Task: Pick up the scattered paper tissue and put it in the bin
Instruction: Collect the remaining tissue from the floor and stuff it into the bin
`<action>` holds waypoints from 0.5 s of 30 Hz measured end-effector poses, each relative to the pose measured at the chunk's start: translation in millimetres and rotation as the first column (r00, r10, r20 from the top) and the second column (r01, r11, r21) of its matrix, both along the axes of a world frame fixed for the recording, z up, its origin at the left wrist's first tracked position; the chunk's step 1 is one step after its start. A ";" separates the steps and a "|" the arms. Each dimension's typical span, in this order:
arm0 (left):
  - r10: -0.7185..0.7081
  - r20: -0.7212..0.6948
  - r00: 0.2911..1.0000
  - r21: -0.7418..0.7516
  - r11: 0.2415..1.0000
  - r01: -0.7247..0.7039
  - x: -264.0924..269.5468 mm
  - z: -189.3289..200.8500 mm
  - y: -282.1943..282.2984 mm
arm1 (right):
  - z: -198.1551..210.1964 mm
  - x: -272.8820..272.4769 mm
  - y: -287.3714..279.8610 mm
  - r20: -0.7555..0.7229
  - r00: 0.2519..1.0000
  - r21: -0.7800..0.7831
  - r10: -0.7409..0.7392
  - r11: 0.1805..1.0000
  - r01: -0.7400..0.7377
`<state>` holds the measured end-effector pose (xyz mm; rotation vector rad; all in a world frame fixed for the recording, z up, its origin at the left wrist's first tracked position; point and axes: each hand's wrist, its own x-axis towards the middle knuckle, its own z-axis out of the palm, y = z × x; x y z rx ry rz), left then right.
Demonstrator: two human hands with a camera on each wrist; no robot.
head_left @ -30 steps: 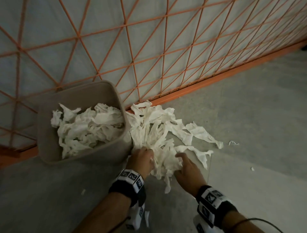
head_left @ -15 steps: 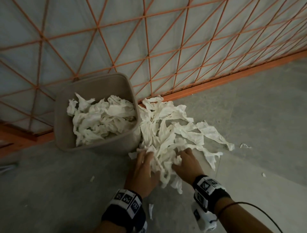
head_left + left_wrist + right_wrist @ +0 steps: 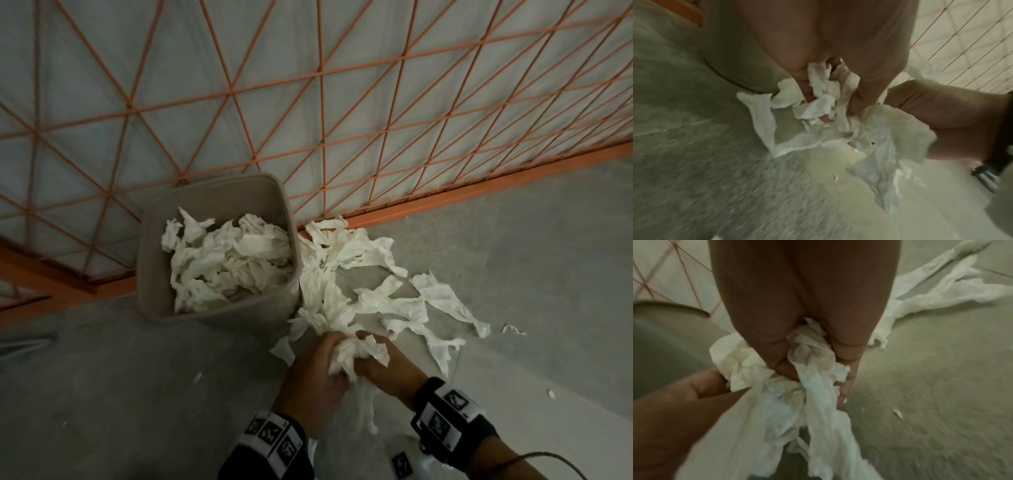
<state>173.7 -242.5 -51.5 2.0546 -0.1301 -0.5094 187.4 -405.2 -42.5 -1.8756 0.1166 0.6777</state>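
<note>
A beige bin (image 3: 150, 260) stands on the floor against the orange fence, heaped with white paper tissue (image 3: 229, 260). To its right a pile of torn white tissue strips (image 3: 363, 277) lies spread over the concrete. My left hand (image 3: 318, 373) and right hand (image 3: 380, 370) meet at the near end of the pile. Both grip one bunched wad of tissue (image 3: 356, 353), with strips hanging below it. In the left wrist view my fingers (image 3: 803, 87) curl into crumpled tissue (image 3: 818, 104). My right hand's fingers (image 3: 846, 353) squeeze tissue (image 3: 809, 353) too.
An orange wire-mesh fence (image 3: 308, 102) with an orange base rail (image 3: 479, 192) runs behind the bin. Small tissue scraps (image 3: 512, 329) dot the grey concrete floor (image 3: 531, 260) to the right, and another scrap (image 3: 197, 377) lies left of my hands.
My hands have pulled back toward me and closed together, bunching the near end of the tissue pile into a wad. The bin has not moved.
</note>
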 end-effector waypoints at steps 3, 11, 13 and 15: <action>-0.004 0.123 0.992 0.038 0.999 -0.001 3.0 38.2 -4.4 | 47.3 6.9 -7.1 0.003 1.000 0.106 0.021 0.994 -0.021; 0.078 0.380 0.922 -0.132 0.991 -0.029 29.4 169.7 6.4 | 197.2 57.3 -19.8 0.119 0.961 0.177 0.251 0.947 -0.269; 0.114 0.446 0.888 -0.149 0.987 -0.052 35.9 203.0 15.2 | 231.2 73.2 -9.2 0.216 0.921 0.129 0.324 0.926 -0.355; 0.160 0.543 0.824 -0.120 0.986 -0.113 45.1 229.5 28.2 | 251.5 92.4 9.5 0.327 0.874 0.112 0.361 0.903 -0.415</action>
